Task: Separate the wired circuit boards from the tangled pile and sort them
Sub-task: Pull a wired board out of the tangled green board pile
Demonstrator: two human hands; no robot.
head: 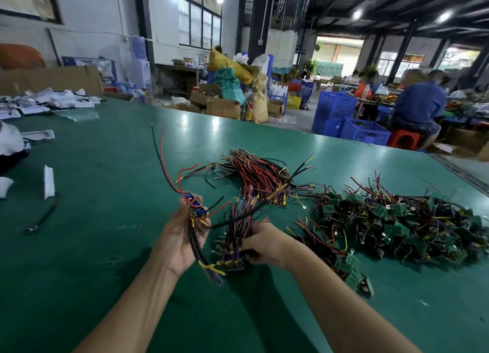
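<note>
Broad green tabletop (105,260), glossy, reflecting ceiling lamps, scuffed with small dark marks. Left hand (182,239) raised above it, fingers curled round one wired circuit board (197,207) with blue parts, its red and black leads trailing upward. Right hand (264,244) just beside it, gripping a bunch of wired boards (235,239) low over the tabletop. Beyond the hands lies a laid-out bundle (262,180) of boards with red, black and yellow wires roughly aligned. To the right, well apart, lies the tangled pile (412,225) of green boards and wires. At left on the tabletop, a short black cable (43,216), a white folded scrap (49,182), and white packaging (53,98) heaped at the far edge. Room is a workshop hall with tall windows (198,24), dark ceiling beams, cardboard boxes (222,106), stuffed sacks, and stacked blue crates (336,109). A person in blue (420,106) sits on a red stool (403,139), back turned.
</note>
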